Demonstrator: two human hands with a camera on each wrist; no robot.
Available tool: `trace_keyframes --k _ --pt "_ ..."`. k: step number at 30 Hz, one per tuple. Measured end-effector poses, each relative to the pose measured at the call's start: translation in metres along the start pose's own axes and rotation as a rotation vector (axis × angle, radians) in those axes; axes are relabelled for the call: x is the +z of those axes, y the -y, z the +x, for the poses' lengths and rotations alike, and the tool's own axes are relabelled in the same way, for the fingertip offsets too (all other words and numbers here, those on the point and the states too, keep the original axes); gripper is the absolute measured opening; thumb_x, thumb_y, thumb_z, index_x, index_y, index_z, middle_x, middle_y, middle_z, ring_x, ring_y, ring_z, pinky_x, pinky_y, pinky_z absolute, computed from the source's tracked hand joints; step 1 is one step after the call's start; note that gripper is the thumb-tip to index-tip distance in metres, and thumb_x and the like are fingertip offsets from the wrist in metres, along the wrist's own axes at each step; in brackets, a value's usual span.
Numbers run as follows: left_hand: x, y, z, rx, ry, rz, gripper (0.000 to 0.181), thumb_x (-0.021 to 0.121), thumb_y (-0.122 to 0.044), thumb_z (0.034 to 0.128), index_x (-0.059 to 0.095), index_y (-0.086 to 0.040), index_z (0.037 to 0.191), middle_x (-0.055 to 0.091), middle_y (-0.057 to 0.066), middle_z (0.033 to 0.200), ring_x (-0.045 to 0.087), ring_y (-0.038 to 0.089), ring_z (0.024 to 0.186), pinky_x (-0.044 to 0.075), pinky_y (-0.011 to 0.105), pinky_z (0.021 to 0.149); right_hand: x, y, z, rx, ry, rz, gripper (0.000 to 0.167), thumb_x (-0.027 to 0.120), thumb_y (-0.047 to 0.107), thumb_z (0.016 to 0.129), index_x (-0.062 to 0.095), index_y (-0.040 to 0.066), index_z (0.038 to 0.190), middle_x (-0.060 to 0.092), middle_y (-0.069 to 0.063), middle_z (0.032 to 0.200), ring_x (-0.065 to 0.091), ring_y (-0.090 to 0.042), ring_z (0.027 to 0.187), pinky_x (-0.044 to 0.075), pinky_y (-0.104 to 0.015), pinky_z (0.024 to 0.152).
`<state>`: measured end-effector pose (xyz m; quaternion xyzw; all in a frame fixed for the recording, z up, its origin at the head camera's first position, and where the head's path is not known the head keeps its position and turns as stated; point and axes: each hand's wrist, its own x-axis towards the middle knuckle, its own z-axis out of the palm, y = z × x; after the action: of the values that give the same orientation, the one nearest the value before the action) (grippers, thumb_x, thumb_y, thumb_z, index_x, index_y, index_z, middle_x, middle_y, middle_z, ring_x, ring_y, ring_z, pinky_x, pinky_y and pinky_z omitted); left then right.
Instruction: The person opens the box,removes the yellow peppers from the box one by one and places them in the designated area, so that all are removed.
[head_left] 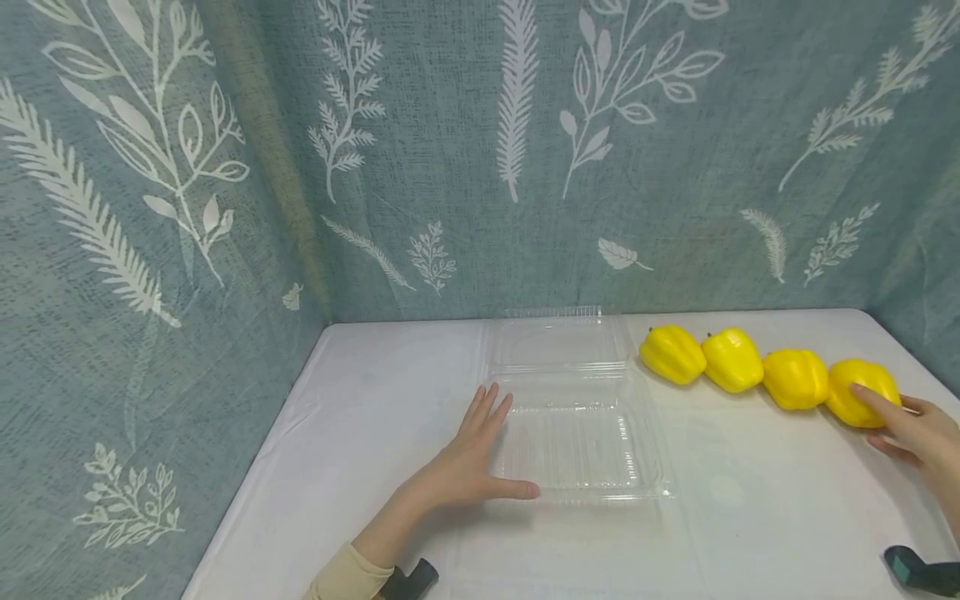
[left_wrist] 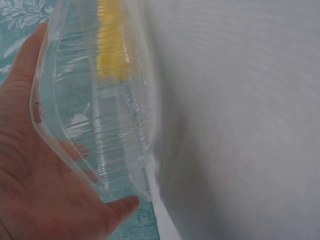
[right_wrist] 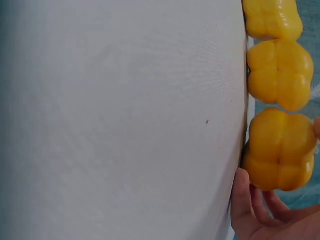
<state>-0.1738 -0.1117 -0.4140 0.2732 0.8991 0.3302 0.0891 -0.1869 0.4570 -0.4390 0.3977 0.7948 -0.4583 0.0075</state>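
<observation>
A clear plastic clamshell container [head_left: 573, 450] lies on the white table with its lid [head_left: 555, 343] folded back. My left hand [head_left: 474, 462] is at its left side, fingers spread and thumb stretched along the near edge. In the left wrist view the left hand [left_wrist: 45, 150] is beside the container wall [left_wrist: 100, 115]. Several yellow bell peppers stand in a row to the right. My right hand [head_left: 918, 429] is at the rightmost yellow bell pepper [head_left: 858, 392], its index finger laid on top. In the right wrist view its thumb is near that pepper [right_wrist: 280, 150].
The other yellow bell peppers, one [head_left: 795, 379], another [head_left: 732, 360] and the leftmost [head_left: 672, 354], run leftward toward the lid. A blue-green curtain [head_left: 450, 167] with white leaf prints hangs behind and left of the white table [head_left: 375, 417].
</observation>
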Motion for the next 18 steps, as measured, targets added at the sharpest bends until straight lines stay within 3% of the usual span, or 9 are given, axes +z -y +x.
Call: trace_keyframes --k 5,8,13,15,17,18 --pt "0.000 -0.001 -0.001 0.001 -0.012 0.006 0.121 0.079 -0.059 0.0721 0.009 -0.010 0.158 -0.008 0.008 0.163 -0.016 0.019 0.147 0.014 0.056 0.115 0.000 -0.007 0.008 -0.003 -0.011 -0.025 0.118 0.045 0.075 0.083 0.000 -0.009 0.151 0.007 -0.037 0.153 0.041 -0.046 0.120 0.049 -0.023 0.048" --pt "0.000 -0.002 0.000 0.007 -0.017 0.013 0.119 0.077 -0.059 0.0736 0.010 -0.009 0.157 -0.007 0.009 0.163 -0.015 0.021 0.147 0.013 0.056 0.115 0.000 -0.012 0.014 -0.011 -0.015 -0.034 0.117 0.043 0.076 0.083 0.000 -0.008 0.151 0.005 -0.037 0.154 0.038 -0.048 0.123 0.056 -0.033 0.068" --pt "0.000 -0.002 0.000 0.010 -0.025 0.020 0.114 0.074 -0.059 0.0778 0.010 -0.009 0.157 -0.006 0.008 0.163 -0.014 0.022 0.147 0.013 0.056 0.115 -0.004 -0.010 -0.003 -0.035 -0.024 -0.041 0.108 0.040 0.072 0.088 0.001 -0.005 0.153 0.005 -0.036 0.154 0.034 -0.049 0.126 0.054 -0.041 0.083" --pt "0.000 -0.002 0.001 0.009 -0.032 0.018 0.112 0.072 -0.059 0.0790 0.010 -0.009 0.157 -0.006 0.007 0.164 -0.013 0.021 0.148 0.012 0.055 0.115 -0.005 -0.011 -0.010 -0.086 -0.037 -0.041 0.106 0.041 0.071 0.089 0.003 -0.006 0.152 0.008 -0.038 0.153 0.036 -0.050 0.123 0.056 -0.027 0.067" --pt "-0.001 -0.004 0.000 0.007 -0.038 0.017 0.110 0.071 -0.059 0.0801 0.010 -0.009 0.157 -0.004 0.007 0.164 -0.012 0.021 0.148 0.012 0.055 0.116 -0.007 -0.012 -0.012 -0.137 -0.051 -0.044 0.104 0.042 0.068 0.090 0.004 -0.006 0.152 0.011 -0.038 0.152 0.039 -0.050 0.119 0.056 -0.027 0.071" --pt "-0.001 -0.004 0.000 0.008 -0.041 0.014 0.109 0.071 -0.059 0.0806 0.011 -0.009 0.157 -0.004 0.008 0.164 -0.011 0.021 0.148 0.012 0.055 0.116 -0.008 -0.014 -0.010 -0.171 -0.064 -0.053 0.104 0.043 0.068 0.090 0.005 -0.006 0.152 0.012 -0.039 0.151 0.040 -0.050 0.116 0.054 -0.021 0.062"
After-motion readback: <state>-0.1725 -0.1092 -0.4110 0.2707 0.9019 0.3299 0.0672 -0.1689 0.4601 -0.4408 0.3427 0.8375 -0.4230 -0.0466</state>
